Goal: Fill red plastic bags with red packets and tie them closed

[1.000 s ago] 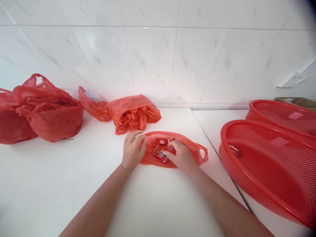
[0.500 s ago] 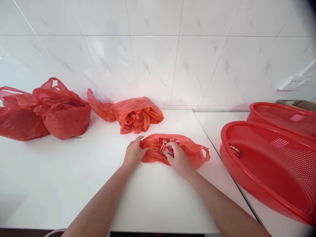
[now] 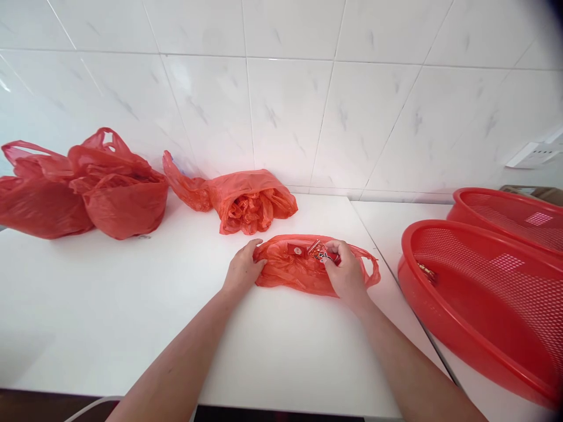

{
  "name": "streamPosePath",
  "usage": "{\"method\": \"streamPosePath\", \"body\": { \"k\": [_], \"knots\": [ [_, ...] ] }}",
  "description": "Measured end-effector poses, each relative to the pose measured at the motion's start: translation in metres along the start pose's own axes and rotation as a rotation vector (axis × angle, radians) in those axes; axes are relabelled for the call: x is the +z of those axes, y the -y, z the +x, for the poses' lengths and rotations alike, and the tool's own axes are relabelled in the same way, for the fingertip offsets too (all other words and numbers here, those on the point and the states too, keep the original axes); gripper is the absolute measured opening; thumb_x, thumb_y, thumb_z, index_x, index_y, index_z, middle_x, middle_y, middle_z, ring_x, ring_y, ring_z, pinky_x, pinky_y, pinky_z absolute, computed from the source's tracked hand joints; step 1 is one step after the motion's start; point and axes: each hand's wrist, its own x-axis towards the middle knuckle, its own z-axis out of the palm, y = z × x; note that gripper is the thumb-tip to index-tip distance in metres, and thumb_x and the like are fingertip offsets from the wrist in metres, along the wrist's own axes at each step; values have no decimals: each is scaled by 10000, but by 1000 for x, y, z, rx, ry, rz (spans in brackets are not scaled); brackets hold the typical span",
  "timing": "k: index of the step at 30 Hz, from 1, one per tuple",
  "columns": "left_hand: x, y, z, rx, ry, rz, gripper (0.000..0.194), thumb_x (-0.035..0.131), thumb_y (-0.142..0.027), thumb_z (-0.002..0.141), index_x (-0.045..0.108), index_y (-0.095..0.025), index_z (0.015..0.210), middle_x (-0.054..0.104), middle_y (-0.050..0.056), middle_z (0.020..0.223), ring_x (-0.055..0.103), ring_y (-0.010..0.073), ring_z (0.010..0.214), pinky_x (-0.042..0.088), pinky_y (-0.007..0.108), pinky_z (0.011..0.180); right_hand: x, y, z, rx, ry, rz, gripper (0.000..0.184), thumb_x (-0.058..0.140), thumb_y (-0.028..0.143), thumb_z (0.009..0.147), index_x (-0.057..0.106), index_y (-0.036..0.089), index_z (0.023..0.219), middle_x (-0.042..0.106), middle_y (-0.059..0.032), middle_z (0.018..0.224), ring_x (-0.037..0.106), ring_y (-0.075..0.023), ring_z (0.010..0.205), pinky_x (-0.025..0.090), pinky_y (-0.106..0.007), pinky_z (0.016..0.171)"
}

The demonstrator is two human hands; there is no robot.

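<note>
A thin red plastic bag (image 3: 290,275) lies on the white table with its mouth spread open toward me. My left hand (image 3: 241,269) grips its left edge between thumb and fingers. In my right hand (image 3: 347,272) is a small red snack packet (image 3: 320,251) with dark and white print, pinched by the thumb and fingers just over the bag's right half. Part of the packet is hidden by the fingers. Inside the bag, near its back edge, shows a flat dark red packet (image 3: 297,250) with a round pale mark.
A bundle of red bags (image 3: 250,202) lies behind, against the tiled wall. Full red bags (image 3: 123,205) stand at the left. Two red mesh baskets (image 3: 413,293) are on the right; the nearer holds a small gold-and-red item (image 3: 426,272). A wall socket (image 3: 534,155) is at far right.
My right hand has moved right with the snack packet, from the middle of the bag toward its handle side. My left hand stays at the bag's left edge. The view has shifted slightly.
</note>
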Motion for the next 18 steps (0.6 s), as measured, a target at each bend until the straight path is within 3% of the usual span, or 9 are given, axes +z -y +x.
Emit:
{"method": "streamPosePath", "body": {
  "k": [4,8,10,13,16,18],
  "knots": [
    [-1,-1,-1,2,-26,-79,437,532,-241,776,488,-282,1209,629,35,1047,596,186,884,451,327,815,4,1,-2,-42,8,-10,239,491,221,797,535,256,1029,624,-29,1054,575,-199,997,471,-392,862],
    [-1,-2,0,-6,-93,-163,421,525,-265,782,486,-278,1200,624,26,1020,591,163,819,463,310,775,-1,6,-2,-225,6,-95,270,517,272,821,562,253,1087,578,-42,1172,524,-215,1103,430,-414,947],
    [-1,-2,0,-4,-118,-203,421,526,-277,784,478,-278,1203,619,23,1030,587,153,806,465,299,759,-7,9,-1,-319,-63,-153,203,503,274,841,606,245,1013,579,-45,1148,532,-204,1083,434,-391,944],
    [0,-3,0,-13,-159,-255,413,536,-292,782,484,-276,1191,612,19,1026,581,141,786,467,284,735,-19,11,2,-410,-266,-315,185,491,270,849,630,228,963,556,-71,1151,523,-208,1084,426,-387,943],
    [1,-2,1,-28,-190,-318,408,551,-282,766,500,-279,1171,605,15,1020,575,129,766,467,274,719,-34,9,7,-368,-348,-601,308,553,328,797,598,217,1081,436,-115,1314,404,-300,1215,351,-488,981],
    [2,0,3,-46,-203,-395,409,545,-252,756,502,-278,1161,600,15,1019,574,124,766,470,266,701,-46,5,12,-223,-215,-759,516,600,371,739,510,218,1223,388,-143,1361,412,-355,1197,374,-526,922]
  ]
}}
